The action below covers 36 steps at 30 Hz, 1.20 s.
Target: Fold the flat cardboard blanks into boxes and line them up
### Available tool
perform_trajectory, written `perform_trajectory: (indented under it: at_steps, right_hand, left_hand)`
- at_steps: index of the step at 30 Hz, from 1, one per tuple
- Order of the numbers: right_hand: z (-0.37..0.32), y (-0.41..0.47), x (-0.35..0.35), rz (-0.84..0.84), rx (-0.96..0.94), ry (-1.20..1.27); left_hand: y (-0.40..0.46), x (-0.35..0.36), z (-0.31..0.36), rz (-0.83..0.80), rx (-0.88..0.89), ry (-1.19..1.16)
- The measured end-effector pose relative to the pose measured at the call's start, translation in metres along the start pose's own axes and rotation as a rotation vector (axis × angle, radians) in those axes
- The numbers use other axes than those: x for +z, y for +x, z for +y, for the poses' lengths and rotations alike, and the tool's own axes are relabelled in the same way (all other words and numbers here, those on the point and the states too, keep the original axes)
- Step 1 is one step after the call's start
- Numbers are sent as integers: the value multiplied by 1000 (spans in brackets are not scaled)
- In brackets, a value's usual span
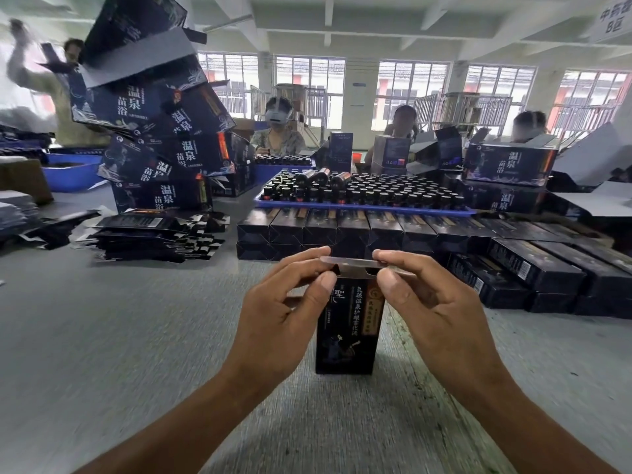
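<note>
Leftmost, a heap of flat blanks (154, 237) fanned out on the counter (102, 336), near enough to the left arm for the next one to be picked up without stretching; behind it, a leaning tower of larger printed cartons (160, 138)

Nearer the middle, the left hand (280, 302), thumb and forefinger pinching the left end of the pale top flap (359, 263), remaining fingers loosely curled below and gripping nothing else

Dead centre, the dark box (347, 323) standing upright on the counter, bottom end down, tall printed face toward the camera; probably stood that way so the counter braces it while the lid is worked from above. Box directly between both hands, body hanging below the fingertips, only the flap at its top actually touched

Then the right hand (427, 302), mirrored, thumb and forefinger clamped on the flap's right end. Flap held roughly level across the opening, seemingly about to be creased and tucked in; tuck not yet made

Beyond the fingertips, a blue tray of small dark bottles (359, 195), and just in front of it a row of finished boxes (342, 230) lying side by side, with more stacked further right (547, 271), which looks like the line this box will join once closed

Farthest back, seated people at their own stations, too blurred for detail
</note>
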State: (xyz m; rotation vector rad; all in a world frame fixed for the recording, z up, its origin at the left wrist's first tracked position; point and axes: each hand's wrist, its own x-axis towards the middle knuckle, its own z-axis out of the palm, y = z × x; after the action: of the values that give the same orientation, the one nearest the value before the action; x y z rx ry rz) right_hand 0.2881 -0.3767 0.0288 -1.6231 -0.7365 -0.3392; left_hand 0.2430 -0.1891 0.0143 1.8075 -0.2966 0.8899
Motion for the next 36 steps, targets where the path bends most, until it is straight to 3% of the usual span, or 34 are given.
perform_trajectory:
  at_steps: [14,24,36]
  right_hand:
    - [2,1,2,51,13,40]
    - [6,0,3,52,3,27]
    - [9,0,1,60,-33,-34]
  left_hand:
    - [0,0,5,51,-99,-140]
    - [-1,0,3,34,54,74]
    - [1,-4,-2,9,221,155]
